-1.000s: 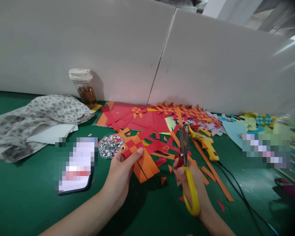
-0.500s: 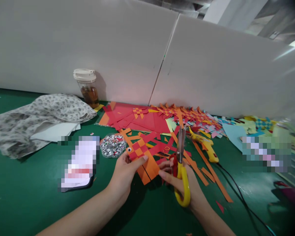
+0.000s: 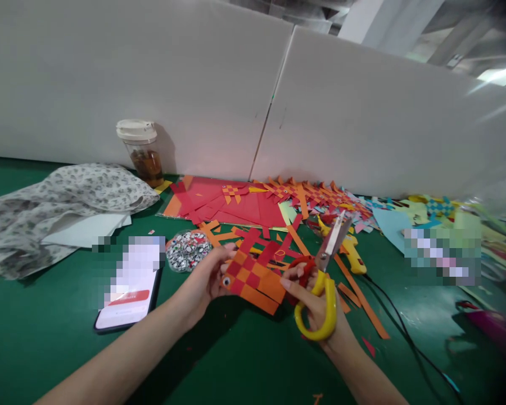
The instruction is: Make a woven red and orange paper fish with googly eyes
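Note:
A woven orange and red paper fish (image 3: pixel 248 277) with a googly eye is between my hands, above the green table. My left hand (image 3: pixel 204 289) grips its head end, fingers behind the paper. Around the red and yellow handles of the scissors (image 3: pixel 331 242) my right hand (image 3: pixel 320 312) is closed. The scissor blades point up and away, slightly parted, off the paper. My right thumb and fingertips also touch the fish's right end, beside a slit in the orange part. Red and orange paper strips (image 3: pixel 297 239) lie behind the fish.
A tub of googly eyes (image 3: pixel 188 251) and a phone (image 3: pixel 129 298) sit left. A yellow glue gun (image 3: pixel 354 256) with a trailing cord lies right. Behind are red sheets (image 3: pixel 253 209), a row of woven fish (image 3: pixel 316 194), a drink cup (image 3: pixel 143 157) and patterned cloth (image 3: pixel 88 185).
The fish has turned so its slit end points right, and its eye end has dropped. The scissors have tilted to the right, and their blades look farther apart. The view has shifted slightly.

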Tool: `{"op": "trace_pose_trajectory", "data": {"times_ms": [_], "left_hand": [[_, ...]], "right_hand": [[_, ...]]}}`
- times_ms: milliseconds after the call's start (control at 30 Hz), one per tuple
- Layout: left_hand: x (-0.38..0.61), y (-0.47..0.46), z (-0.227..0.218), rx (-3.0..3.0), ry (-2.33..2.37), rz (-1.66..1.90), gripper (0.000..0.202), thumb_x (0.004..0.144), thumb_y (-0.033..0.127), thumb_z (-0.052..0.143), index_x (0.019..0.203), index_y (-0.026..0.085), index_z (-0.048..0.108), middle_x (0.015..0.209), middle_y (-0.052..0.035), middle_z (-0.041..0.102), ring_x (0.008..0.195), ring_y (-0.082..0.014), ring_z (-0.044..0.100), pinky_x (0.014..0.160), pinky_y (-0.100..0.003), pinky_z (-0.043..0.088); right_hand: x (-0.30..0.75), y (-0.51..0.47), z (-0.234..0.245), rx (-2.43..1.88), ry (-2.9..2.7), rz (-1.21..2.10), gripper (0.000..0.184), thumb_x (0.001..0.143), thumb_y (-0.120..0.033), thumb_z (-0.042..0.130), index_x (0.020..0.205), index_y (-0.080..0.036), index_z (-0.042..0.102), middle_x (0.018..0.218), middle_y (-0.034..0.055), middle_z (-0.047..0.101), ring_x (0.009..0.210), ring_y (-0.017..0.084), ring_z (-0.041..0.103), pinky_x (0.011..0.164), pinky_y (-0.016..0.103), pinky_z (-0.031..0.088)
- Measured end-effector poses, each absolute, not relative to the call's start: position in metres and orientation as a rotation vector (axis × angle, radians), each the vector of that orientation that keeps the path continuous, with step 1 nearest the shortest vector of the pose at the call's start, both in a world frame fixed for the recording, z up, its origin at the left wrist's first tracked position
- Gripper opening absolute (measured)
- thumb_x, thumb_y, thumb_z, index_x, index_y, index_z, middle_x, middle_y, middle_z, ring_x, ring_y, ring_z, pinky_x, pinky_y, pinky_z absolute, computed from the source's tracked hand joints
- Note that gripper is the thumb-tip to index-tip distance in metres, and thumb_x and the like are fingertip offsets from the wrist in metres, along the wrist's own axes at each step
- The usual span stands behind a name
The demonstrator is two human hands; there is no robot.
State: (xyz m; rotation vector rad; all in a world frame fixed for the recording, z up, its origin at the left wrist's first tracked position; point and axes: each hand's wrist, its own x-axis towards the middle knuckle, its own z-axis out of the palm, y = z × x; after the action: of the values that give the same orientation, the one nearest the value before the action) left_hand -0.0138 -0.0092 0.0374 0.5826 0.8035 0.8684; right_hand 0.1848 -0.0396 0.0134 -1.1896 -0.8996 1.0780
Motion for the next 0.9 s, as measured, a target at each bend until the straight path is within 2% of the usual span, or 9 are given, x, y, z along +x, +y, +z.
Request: {"op": "trace_pose_trajectory", "data": {"times_ms": [67, 133, 233, 367, 433, 533, 633, 767, 900], "left_hand": [[-0.018, -0.007, 0.038, 0.786, 0.881, 0.816, 0.019, 0.065, 0.028, 0.072, 0.079, 0.016, 0.069, 0.080, -0.0073, 0.071, 0.067, -0.0170, 0.065, 0.054, -0.022, 0.047], [-0.018, -0.008, 0.036, 0.939, 0.900, 0.761, 0.022, 0.057, 0.019, 0.077, 0.077, 0.016, 0.068, 0.077, -0.0074, 0.071, 0.065, -0.0168, 0.065, 0.054, -0.021, 0.046], [-0.014, -0.012, 0.030, 0.935, 0.909, 0.741, 0.025, 0.050, 0.014, 0.078, 0.072, 0.015, 0.066, 0.062, -0.0058, 0.070, 0.053, -0.0173, 0.064, 0.049, -0.024, 0.046], [-0.009, -0.013, 0.024, 0.908, 0.904, 0.782, 0.022, 0.051, 0.012, 0.078, 0.065, 0.016, 0.062, 0.054, -0.0023, 0.067, 0.044, -0.0145, 0.060, 0.043, -0.022, 0.043], [-0.011, -0.009, 0.025, 0.893, 0.915, 0.859, 0.020, 0.053, 0.013, 0.078, 0.064, 0.016, 0.062, 0.060, -0.0038, 0.069, 0.051, -0.0158, 0.063, 0.048, -0.023, 0.047], [-0.016, -0.001, 0.030, 0.790, 0.951, 1.021, 0.022, 0.056, 0.015, 0.078, 0.072, 0.015, 0.063, 0.075, -0.0070, 0.072, 0.067, -0.0198, 0.068, 0.061, -0.026, 0.052], [-0.021, 0.005, 0.035, 0.713, 0.958, 1.170, 0.029, 0.059, 0.016, 0.078, 0.082, 0.015, 0.061, 0.082, -0.0077, 0.072, 0.074, -0.0204, 0.068, 0.062, -0.025, 0.053], [-0.024, 0.006, 0.043, 0.733, 0.956, 1.247, 0.029, 0.062, 0.017, 0.077, 0.087, 0.013, 0.062, 0.087, -0.0087, 0.072, 0.071, -0.0186, 0.068, 0.059, -0.023, 0.052], [-0.022, 0.003, 0.050, 0.752, 0.878, 1.233, 0.033, 0.064, 0.016, 0.076, 0.094, 0.014, 0.062, 0.099, -0.0109, 0.070, 0.085, -0.0215, 0.067, 0.067, -0.025, 0.053]], "right_hand": [[0.184, -0.040, 0.015, -1.182, -0.881, 1.079, 0.038, 0.054, -0.024, 0.078, 0.074, -0.022, 0.046, 0.070, -0.0044, 0.047, 0.069, 0.012, 0.056, 0.069, 0.027, 0.050], [0.183, -0.042, 0.016, -1.203, -0.889, 1.095, 0.037, 0.055, -0.025, 0.078, 0.074, -0.021, 0.047, 0.071, -0.0040, 0.048, 0.071, 0.012, 0.057, 0.071, 0.027, 0.050], [0.180, -0.044, 0.017, -1.257, -0.942, 1.121, 0.037, 0.057, -0.029, 0.077, 0.076, -0.022, 0.046, 0.072, -0.0029, 0.050, 0.072, 0.014, 0.059, 0.073, 0.030, 0.051], [0.177, -0.045, 0.019, -1.345, -1.071, 0.966, 0.035, 0.063, -0.036, 0.073, 0.073, -0.022, 0.043, 0.072, -0.0013, 0.054, 0.071, 0.015, 0.060, 0.072, 0.031, 0.051], [0.177, -0.045, 0.022, -1.391, -1.105, 0.818, 0.034, 0.065, -0.040, 0.070, 0.073, -0.022, 0.042, 0.072, -0.0010, 0.054, 0.066, 0.014, 0.058, 0.064, 0.029, 0.051], [0.181, -0.048, 0.028, -1.470, -1.220, 0.620, 0.032, 0.069, -0.045, 0.064, 0.077, -0.022, 0.043, 0.068, -0.0025, 0.052, 0.057, 0.013, 0.054, 0.053, 0.025, 0.048], [0.185, -0.053, 0.029, -1.665, -1.565, 0.501, 0.029, 0.071, -0.043, 0.062, 0.075, -0.022, 0.043, 0.057, -0.0062, 0.046, 0.046, 0.011, 0.047, 0.044, 0.022, 0.040], [0.185, -0.054, 0.023, -1.906, -1.881, 0.300, 0.027, 0.070, -0.042, 0.061, 0.076, -0.022, 0.043, 0.056, -0.0057, 0.049, 0.045, 0.012, 0.048, 0.042, 0.021, 0.033], [0.182, -0.053, 0.020, -1.997, -1.951, 0.278, 0.025, 0.072, -0.042, 0.057, 0.077, -0.021, 0.044, 0.056, -0.0043, 0.052, 0.046, 0.014, 0.052, 0.042, 0.021, 0.033]]}}
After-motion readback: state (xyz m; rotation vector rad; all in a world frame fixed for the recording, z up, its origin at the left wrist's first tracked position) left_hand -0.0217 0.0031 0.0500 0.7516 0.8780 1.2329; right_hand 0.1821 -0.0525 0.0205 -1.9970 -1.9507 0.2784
